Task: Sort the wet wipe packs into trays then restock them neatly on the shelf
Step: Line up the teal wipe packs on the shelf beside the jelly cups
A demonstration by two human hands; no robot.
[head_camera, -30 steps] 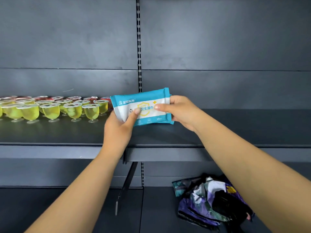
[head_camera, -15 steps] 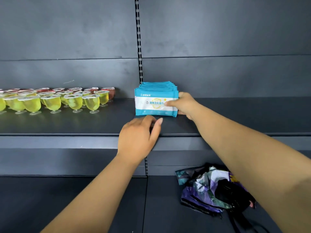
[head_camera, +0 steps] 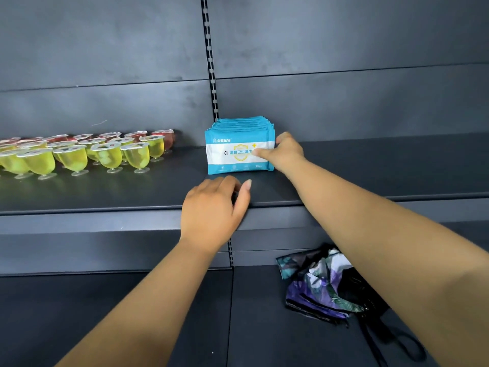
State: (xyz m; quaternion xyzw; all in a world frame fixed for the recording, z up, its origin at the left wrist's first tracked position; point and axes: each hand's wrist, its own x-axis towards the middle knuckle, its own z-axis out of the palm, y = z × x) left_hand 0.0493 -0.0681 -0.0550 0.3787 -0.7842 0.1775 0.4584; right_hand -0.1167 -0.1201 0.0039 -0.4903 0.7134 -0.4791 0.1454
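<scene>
Jelly cups [head_camera: 87,154] stand in rows at the shelf's [head_camera: 105,194] left. The left hand [head_camera: 214,207] rests near the front edge, fingers loosely curled, holding nothing, just in front of the packs [head_camera: 238,147]. These stand upright in a row against the back panel. The right hand [head_camera: 287,153] grips their right end, thumb on the front pack. A bag [head_camera: 322,284] lies on the lower shelf.

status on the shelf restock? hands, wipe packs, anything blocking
Right hand grips the upright row of wipe packs at its right end. Left hand off the packs, over the shelf front. Jelly cups stand apart, left.
</scene>
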